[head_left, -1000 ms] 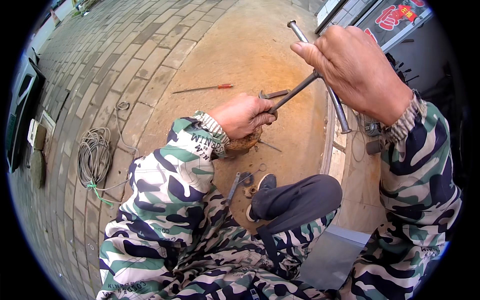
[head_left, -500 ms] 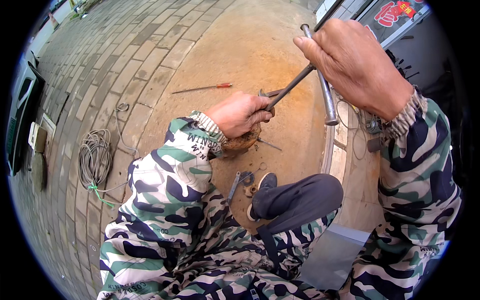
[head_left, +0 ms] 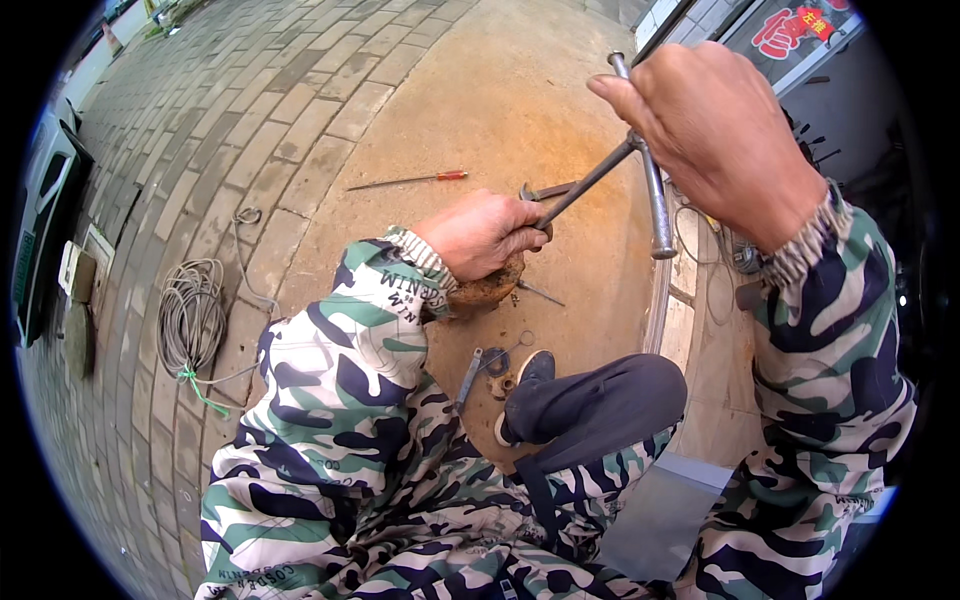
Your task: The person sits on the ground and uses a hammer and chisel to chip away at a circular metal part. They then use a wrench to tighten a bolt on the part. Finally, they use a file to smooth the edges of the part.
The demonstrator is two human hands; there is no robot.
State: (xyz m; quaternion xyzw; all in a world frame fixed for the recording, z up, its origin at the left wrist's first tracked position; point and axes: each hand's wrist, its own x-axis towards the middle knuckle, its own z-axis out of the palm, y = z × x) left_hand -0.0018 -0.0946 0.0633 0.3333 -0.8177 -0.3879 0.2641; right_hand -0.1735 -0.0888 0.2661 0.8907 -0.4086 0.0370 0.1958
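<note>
While left fingers [head_left: 525, 241] clasp it, right fingers [head_left: 652, 78] clench the T-bar [head_left: 592, 182].

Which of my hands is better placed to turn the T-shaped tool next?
Likely the right: your right hand grips the handle, while your left hand holds the rod near its lower end.

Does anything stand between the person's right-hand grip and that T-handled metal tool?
Nothing visible does: the right-hand grip is closed directly on the crossbar of the T-handled metal tool. The left-hand grip is curled around the lower shaft, hiding its far end.
</note>
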